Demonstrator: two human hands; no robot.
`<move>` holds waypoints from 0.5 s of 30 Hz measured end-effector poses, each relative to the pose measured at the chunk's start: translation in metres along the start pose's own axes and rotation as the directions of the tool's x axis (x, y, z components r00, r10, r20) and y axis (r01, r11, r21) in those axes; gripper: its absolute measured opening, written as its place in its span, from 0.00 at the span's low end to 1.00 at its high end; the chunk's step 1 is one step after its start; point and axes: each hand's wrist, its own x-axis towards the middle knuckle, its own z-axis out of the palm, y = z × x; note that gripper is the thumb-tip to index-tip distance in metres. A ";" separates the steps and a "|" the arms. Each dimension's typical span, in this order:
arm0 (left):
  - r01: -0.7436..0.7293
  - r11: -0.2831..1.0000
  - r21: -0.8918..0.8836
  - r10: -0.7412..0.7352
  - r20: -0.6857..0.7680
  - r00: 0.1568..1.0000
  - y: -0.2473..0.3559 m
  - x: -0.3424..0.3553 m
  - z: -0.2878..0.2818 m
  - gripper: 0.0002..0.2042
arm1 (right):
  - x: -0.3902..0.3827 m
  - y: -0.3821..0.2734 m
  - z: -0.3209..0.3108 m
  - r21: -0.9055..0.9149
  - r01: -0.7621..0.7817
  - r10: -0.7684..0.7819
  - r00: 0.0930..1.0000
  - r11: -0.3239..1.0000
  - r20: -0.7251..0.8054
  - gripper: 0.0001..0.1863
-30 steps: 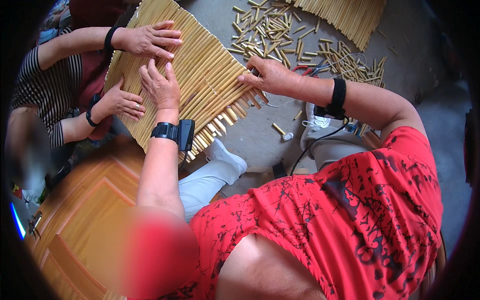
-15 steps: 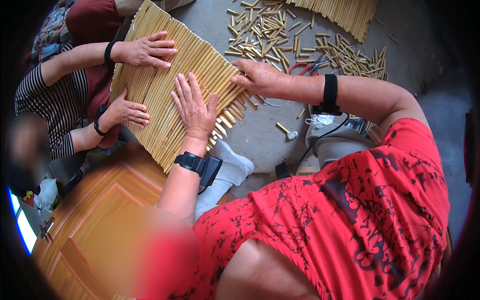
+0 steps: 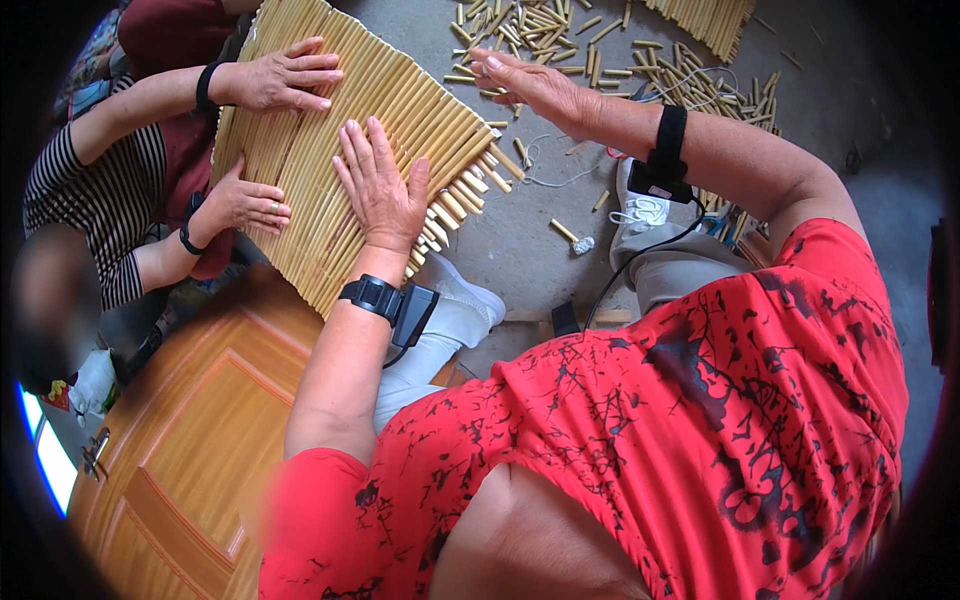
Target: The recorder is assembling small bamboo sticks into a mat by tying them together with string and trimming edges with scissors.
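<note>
A mat of pale yellow bamboo-like sticks [image 3: 415, 110], laid side by side, slants across the upper left. My left hand [image 3: 385, 200] lies flat on it with fingers spread, near its lower right edge, where stick ends stick out unevenly. Off the mat's right corner, my right hand [image 3: 535, 90] is raised with fingers stretched out and nothing held. Across from me, a co-worker's one hand [image 3: 285, 75] and other hand [image 3: 245, 208] both rest flat on the mat. What lies beneath the mat is hidden.
Short loose sticks [image 3: 545, 40] are scattered on the grey floor beyond my right hand. A second stick mat [image 3: 715, 25] lies at the far right. Thin white cord [image 3: 548, 184] trails by the corner. One stick [image 3: 562, 229] lies beside a white lump. A wooden door panel [image 3: 210, 420] is at lower left.
My right hand has let go of the mat's corner and risen away from it. The mat, my left hand and the co-worker's hands sit slightly further up and left.
</note>
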 end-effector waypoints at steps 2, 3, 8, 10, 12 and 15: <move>0.007 1.000 -0.009 -0.007 -0.003 1.000 0.000 -0.001 0.000 0.34 | -0.001 0.000 0.004 -0.027 -0.028 0.029 0.999 0.999 0.020 0.41; 0.004 1.000 -0.006 -0.004 -0.009 1.000 -0.001 -0.001 -0.001 0.34 | -0.001 0.000 0.006 -0.061 0.030 -0.026 0.997 0.998 0.068 0.41; 0.005 1.000 0.001 -0.005 -0.027 1.000 -0.002 -0.005 0.001 0.34 | -0.001 -0.006 0.003 -0.261 0.075 -0.036 0.988 0.962 0.149 0.43; 0.018 1.000 0.003 -0.018 -0.046 0.999 -0.002 -0.005 0.002 0.34 | -0.010 -0.018 -0.002 -0.289 -0.018 0.022 1.000 0.957 0.011 0.40; 0.006 1.000 0.012 -0.006 -0.057 0.998 0.001 -0.005 0.003 0.34 | -0.015 -0.026 -0.005 -0.300 -0.148 0.219 0.951 0.942 0.218 0.34; 0.023 1.000 0.014 -0.022 -0.068 0.997 0.004 -0.004 0.004 0.35 | -0.027 -0.031 0.011 -0.454 -0.180 0.251 0.963 0.872 0.101 0.21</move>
